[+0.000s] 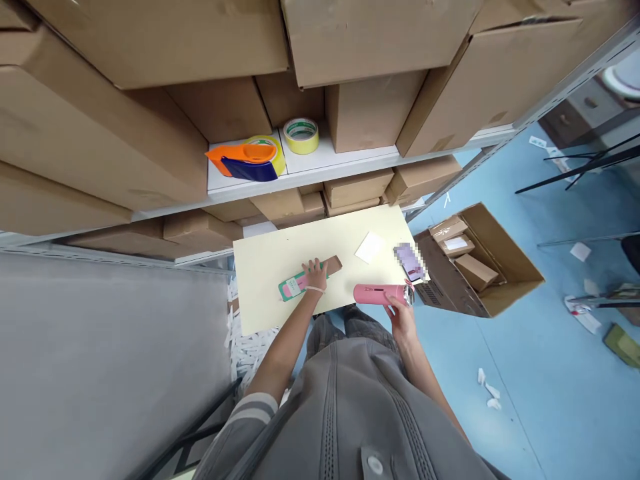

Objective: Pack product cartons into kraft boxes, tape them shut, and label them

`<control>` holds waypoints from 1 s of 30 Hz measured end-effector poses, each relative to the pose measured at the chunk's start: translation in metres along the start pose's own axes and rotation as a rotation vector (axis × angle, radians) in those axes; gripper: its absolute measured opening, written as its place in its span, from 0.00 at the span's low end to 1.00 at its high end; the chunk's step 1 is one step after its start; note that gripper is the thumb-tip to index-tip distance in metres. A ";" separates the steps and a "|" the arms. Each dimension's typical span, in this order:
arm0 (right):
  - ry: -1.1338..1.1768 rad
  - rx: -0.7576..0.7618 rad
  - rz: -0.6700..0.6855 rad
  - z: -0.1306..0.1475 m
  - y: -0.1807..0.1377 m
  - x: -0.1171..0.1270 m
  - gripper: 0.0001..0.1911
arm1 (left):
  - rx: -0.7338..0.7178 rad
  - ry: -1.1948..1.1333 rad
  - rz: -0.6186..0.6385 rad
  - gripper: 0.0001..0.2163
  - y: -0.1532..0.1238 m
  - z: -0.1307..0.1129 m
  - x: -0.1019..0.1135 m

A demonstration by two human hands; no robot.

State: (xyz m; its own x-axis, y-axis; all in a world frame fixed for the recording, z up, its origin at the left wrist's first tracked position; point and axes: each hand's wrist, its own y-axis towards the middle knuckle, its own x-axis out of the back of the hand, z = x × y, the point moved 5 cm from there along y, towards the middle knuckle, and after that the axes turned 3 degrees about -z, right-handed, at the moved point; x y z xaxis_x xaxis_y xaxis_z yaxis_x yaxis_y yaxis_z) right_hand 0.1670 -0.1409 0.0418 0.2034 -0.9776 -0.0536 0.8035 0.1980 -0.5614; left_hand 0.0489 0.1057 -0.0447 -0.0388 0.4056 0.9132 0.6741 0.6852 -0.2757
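Observation:
My right hand [400,316] is wrapped round a pink thermos bottle [373,294] with a silver end, held level at the near right edge of the cream tabletop [265,267]. A slim green and pink box [293,287] lies slanted on the tabletop. From above, my left hand [315,275] grips its middle, hiding that part of the box. The box's right end shows plain brown cardboard. Behind the bottle lies a white square of paper [369,247]. To its right, near the table's edge, is a phone with a blurred purple screen [410,261].
An orange and blue tape dispenser [245,160] and a yellow tape roll [301,137] sit on the shelf [350,159] ahead, among stacked cardboard cartons [350,37]. At right, an open carton [515,280] holds several small brown boxes. A grey wall [110,360] stands left.

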 end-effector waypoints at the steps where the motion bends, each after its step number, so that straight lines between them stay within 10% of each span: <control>1: -0.009 -0.008 0.003 0.002 0.001 -0.001 0.41 | 0.017 0.011 0.001 0.27 0.001 0.001 -0.001; 12: 0.066 0.213 0.258 0.040 0.004 -0.067 0.45 | -0.226 -0.381 -0.139 0.32 -0.033 -0.020 0.033; 19: -0.186 0.455 0.519 0.060 -0.016 -0.104 0.38 | -0.119 -0.860 -0.319 0.33 -0.051 -0.020 0.031; 30: -0.628 0.670 0.541 0.054 -0.040 -0.125 0.32 | -0.160 -0.795 -0.482 0.32 -0.057 0.001 0.025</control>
State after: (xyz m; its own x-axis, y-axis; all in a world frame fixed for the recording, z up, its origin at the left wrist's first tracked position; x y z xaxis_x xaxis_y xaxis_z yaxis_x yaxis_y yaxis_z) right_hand 0.1394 -0.0224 0.1156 0.7238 -0.5739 0.3830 0.6250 0.7805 -0.0117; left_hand 0.0086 0.0770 -0.0065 -0.7921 0.4342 0.4291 0.5452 0.8194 0.1772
